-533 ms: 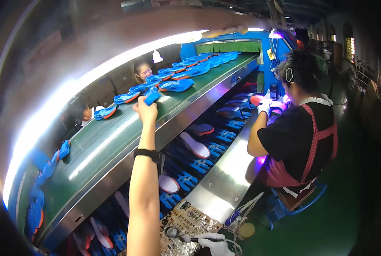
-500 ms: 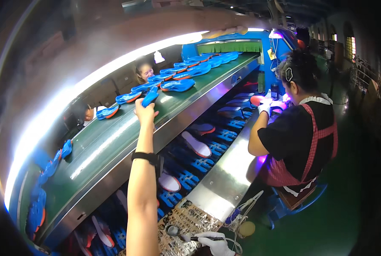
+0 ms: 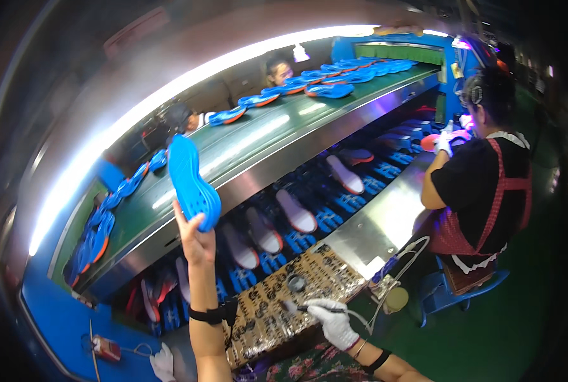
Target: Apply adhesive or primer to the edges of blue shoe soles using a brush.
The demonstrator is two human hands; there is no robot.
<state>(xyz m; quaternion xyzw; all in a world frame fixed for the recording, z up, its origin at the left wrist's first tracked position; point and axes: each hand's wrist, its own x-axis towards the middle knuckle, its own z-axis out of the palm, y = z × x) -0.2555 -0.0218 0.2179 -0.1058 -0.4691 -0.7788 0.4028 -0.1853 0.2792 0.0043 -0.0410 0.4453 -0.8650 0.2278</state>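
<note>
Blue sole (image 3: 193, 181) came nearer, lower end in fingers (image 3: 179, 219).

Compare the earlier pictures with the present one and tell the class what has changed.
The left hand has drawn the blue sole back from the row on the green belt toward the wearer, turning it so its full length shows. The camera view has swung left. Nothing was let go: the gloved right hand still holds the brush-like tool. The co-worker remains seated.
</note>
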